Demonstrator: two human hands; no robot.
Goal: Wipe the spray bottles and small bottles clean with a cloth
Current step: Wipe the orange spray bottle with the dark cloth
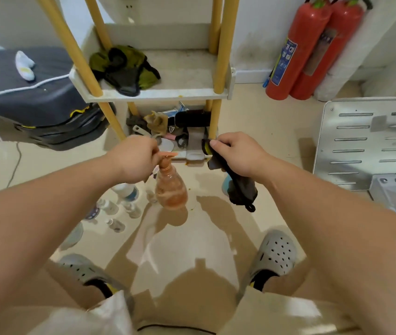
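My left hand [135, 158] grips the orange spray head of a clear orange-tinted spray bottle [171, 188], which hangs above the beige floor. My right hand [236, 153] pinches a dark grey cloth [238, 184] with a yellow edge; the cloth dangles beside the bottle, a short gap to its right. Several small clear bottles [119, 209] stand on the floor at the left, under my left forearm. A larger white-capped bottle [125, 189] stands among them, partly hidden by my hand.
A white shelf unit [158, 93] with yellow posts stands ahead; green and black cloths [124, 68] lie on it, clutter below. Two red fire extinguishers [313, 49] lean at the back right. A metal panel [370, 141] lies right, a dark case [35, 105] left. My feet wear grey clogs [274, 255].
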